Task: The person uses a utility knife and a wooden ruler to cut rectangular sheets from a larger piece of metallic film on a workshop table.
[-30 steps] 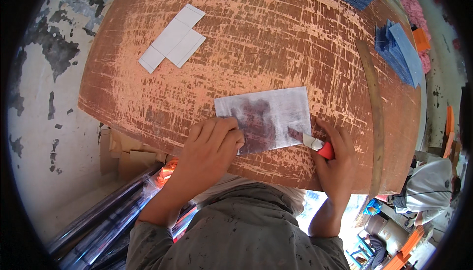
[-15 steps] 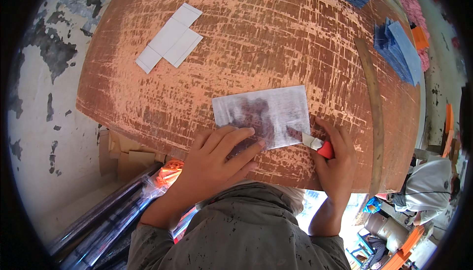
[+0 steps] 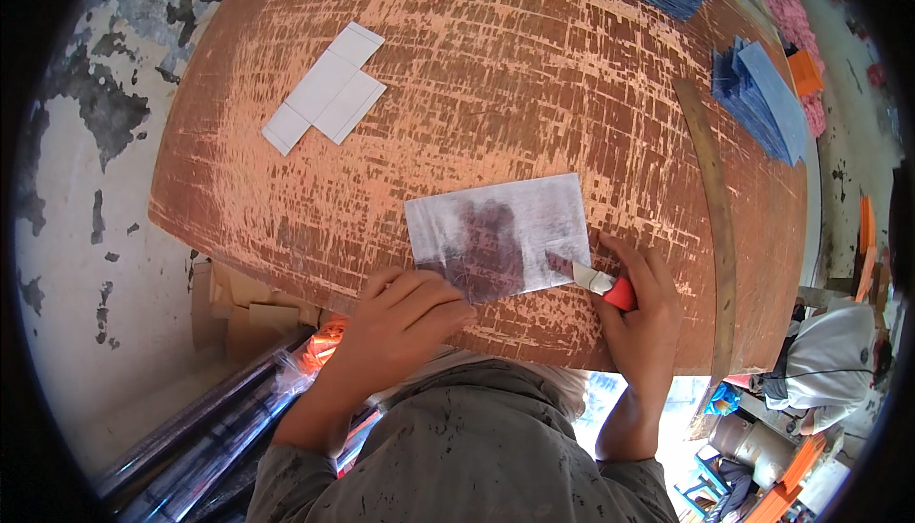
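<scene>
- The scuffed wooden tabletop (image 3: pixel 534 123) is the broadest thing here, a firm, flat, grooved support; the shiny sheet lies on it near the person's edge, between the two hands.
- The brown straightedge (image 3: pixel 713 189) lies to the right, well apart from the sheet; long, narrow and probably stiff, it would lift best near its middle.
- The silvery plastic sheet (image 3: pixel 553 208) looks light, thin and flexible. Its glossy face is likely slippery and may crease, so flat fingers near an edge or corner should hold it better than a hard pinch. Whether it is one layer or several is not clear.
- The white card cutout (image 3: pixel 324 91) lies farther off to the left, apparently light and fairly stiff, easiest to take by an outer edge.
- The left hand (image 3: pixel 410 311) curls at the sheet's near left corner, apart from the right hand; how firmly its fingers press or pinch there is hidden.
- The right hand (image 3: pixel 646 318) is closed around the red-handled utility knife (image 3: pixel 596 280), whose blade end reaches over the sheet's right side. The knife looks rigid and light; the handle is the safe place to grip, clear of the blade.
</scene>
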{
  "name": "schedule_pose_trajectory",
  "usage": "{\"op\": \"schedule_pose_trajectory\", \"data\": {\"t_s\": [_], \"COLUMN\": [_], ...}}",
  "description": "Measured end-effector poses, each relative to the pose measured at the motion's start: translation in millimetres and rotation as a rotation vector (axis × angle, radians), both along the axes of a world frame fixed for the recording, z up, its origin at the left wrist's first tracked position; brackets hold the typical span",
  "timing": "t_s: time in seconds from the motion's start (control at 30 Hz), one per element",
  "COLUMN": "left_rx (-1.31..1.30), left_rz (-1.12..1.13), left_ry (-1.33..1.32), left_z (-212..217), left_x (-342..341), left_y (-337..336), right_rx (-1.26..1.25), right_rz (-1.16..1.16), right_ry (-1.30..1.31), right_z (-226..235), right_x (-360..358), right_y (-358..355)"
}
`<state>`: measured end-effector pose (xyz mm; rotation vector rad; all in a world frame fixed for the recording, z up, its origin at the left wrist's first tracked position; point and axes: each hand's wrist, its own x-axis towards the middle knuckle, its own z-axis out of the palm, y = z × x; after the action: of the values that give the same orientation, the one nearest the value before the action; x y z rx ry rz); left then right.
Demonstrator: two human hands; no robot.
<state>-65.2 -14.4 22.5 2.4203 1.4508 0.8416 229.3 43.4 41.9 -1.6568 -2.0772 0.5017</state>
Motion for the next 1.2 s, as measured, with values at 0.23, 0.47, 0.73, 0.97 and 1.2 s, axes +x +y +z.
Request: {"op": "schedule_pose_trajectory", "data": {"t_s": [0.23, 0.47, 0.73, 0.97, 1.2], "left_rx": [0.027, 0.005, -0.185, -0.126, -0.198], "left_rz": [0.129, 0.123, 0.068, 0.035, 0.065], "left_ry": [-0.091, -0.054, 0.1, 0.064, -0.026], "left_z": [3, 17, 13, 10, 19], "left_x": [-24, 2, 19, 21, 25], "left_y": [-3, 27, 48, 54, 57], "right_rx": [-0.027, 0.035, 0.037, -0.032, -0.154], "right_rz": [0.013, -0.021, -0.224, -0.251, -0.322], "right_ry": [0.001, 0.158, 0.115, 0.207, 0.263], "right_z": [6, 9, 22, 21, 27], "right_x": [-1, 20, 60, 71, 59], "right_y": [0, -6, -31, -46, -45]}}
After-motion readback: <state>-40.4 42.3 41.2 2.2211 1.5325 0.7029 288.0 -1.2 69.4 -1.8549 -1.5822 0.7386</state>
